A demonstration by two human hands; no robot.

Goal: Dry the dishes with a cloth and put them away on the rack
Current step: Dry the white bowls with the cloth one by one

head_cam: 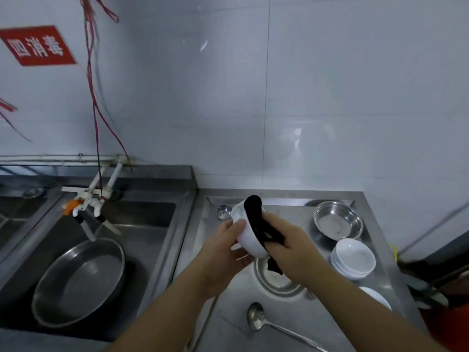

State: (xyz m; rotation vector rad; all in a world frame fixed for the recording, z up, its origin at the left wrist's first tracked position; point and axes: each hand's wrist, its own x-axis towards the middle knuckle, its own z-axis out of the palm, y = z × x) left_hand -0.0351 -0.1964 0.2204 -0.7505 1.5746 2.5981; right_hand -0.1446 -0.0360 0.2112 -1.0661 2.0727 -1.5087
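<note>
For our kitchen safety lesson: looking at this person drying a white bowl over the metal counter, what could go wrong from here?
1. The white bowl is held in the air, tilted, by the left hand while the right hand rubs it with the black cloth; it could slip and break.
2. The steel dish lies directly below, so a fall would probably hit it.

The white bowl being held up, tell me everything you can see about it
The white bowl is round, smooth and glossy, probably ceramic or melamine. It is held in the air above the steel counter, tipped on its side with its opening facing up and to the left. The left hand grips its rim and lower side. The right hand presses a black cloth over the upper rim and down the outside. No chips or marks are visible; whether it is wet cannot be told.
</note>
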